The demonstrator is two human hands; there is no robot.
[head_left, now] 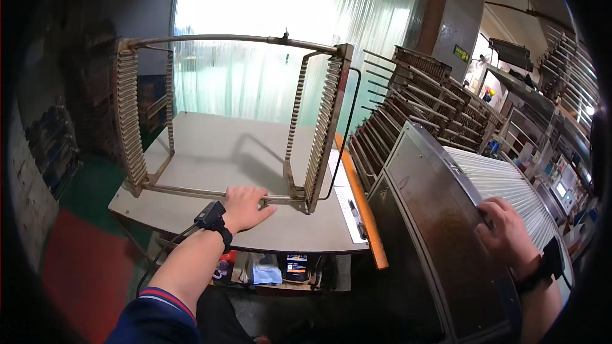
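Note:
On the pale table [319,232] stands a tall metal rack [129,114] with slotted side walls and bars joining them. My left hand [242,209] is closed over its lower front bar, fingers on the far side and thumb on the near side. A black strap with a small box circles that wrist. My right hand [508,232] is at the upper edge of a steel-sided machine [440,204] topped with rows of pale rollers [497,172]. Its fingers are loosely bent, the thumb stands apart, and nothing shows between them.
An orange strip [361,204] runs along the table's right edge, beside paper and a pen [354,210]. Several similar racks [408,102] are stacked behind the machine. Translucent strip curtains [255,83] hang beyond the table. Boxes [298,267] sit on a shelf underneath.

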